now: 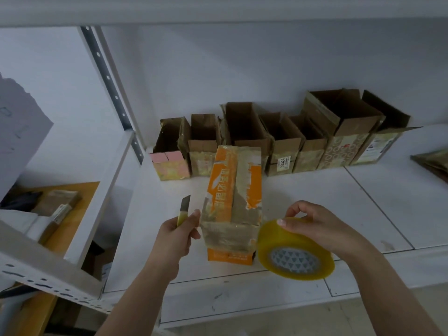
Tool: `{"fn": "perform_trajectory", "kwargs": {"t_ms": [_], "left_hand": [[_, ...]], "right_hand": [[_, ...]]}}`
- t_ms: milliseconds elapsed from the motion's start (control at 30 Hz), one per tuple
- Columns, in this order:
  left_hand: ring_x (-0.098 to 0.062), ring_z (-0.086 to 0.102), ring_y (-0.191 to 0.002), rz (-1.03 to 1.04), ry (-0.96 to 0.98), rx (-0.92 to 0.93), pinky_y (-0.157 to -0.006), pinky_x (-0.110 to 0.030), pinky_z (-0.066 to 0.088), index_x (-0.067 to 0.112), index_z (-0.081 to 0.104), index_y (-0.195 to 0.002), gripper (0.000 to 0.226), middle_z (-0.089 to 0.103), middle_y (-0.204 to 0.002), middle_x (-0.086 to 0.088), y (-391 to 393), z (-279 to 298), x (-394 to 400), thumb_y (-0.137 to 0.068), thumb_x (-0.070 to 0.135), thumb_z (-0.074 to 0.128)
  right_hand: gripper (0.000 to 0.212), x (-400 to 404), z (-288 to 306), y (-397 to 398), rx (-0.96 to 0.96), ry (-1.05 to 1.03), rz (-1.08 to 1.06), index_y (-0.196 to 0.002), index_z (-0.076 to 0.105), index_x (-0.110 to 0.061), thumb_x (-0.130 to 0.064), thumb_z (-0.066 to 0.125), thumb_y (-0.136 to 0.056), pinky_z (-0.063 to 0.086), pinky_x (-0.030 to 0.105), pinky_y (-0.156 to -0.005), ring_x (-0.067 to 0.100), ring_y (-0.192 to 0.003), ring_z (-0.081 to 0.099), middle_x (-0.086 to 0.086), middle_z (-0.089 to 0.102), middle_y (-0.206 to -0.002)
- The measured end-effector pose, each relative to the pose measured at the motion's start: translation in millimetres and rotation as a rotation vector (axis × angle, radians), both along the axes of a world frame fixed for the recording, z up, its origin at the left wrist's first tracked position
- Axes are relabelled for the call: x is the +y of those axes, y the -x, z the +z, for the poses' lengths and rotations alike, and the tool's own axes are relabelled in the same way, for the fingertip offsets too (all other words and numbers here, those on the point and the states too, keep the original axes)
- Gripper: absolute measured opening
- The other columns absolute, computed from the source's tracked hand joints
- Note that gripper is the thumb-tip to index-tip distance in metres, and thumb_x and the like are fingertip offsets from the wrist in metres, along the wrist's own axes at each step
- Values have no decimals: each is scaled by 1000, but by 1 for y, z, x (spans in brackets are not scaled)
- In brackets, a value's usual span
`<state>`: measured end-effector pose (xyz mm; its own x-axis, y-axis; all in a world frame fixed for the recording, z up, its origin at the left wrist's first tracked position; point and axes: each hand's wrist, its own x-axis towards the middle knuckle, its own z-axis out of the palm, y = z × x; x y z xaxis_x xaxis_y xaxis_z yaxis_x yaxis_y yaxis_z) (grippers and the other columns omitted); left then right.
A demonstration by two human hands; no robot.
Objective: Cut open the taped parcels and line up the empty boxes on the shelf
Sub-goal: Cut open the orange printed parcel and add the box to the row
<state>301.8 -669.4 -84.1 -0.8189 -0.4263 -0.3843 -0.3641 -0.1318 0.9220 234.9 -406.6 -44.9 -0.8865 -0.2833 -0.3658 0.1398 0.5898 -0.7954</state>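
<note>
Here, left grip (180,229) pinches knife (183,209), right grip (312,224) pinches tape roll (294,251) above white shelf (363,209).

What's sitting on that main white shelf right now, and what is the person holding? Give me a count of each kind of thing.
Opened empty boxes in the back row: 7
Taped orange parcel, steadied by the left hand: 1
Yellow-handled knife, in the left hand: 1
Roll of yellow tape, held by the right hand: 1
Flattened cardboard at the right edge: 1, partly out of view
Total: 11
</note>
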Motion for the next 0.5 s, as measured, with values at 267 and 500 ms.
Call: {"fn": "perform_trajectory", "kwargs": {"t_ms": [267,500], "left_hand": [[-9,26,-41,-103,-158,-197,-35,-18,20,12,46,-73,40,41,-54,1,-6,-32,5,-97,44,52],[-12,36,-53,-29,151,51,-49,-24,31,9,57,-89,39,46,-69,-1,9,6,-19,-97,46,48]], "right_hand": [[25,-3,-3,1,14,12,-24,-96,61,-25,-41,74,-82,53,30,-66,20,-84,66,4,65,-96],[24,0,-1,1,-6,25,-9,-97,62,-28,-45,71,-82,54,30,-69,20,-88,66,3,65,-100]]}}
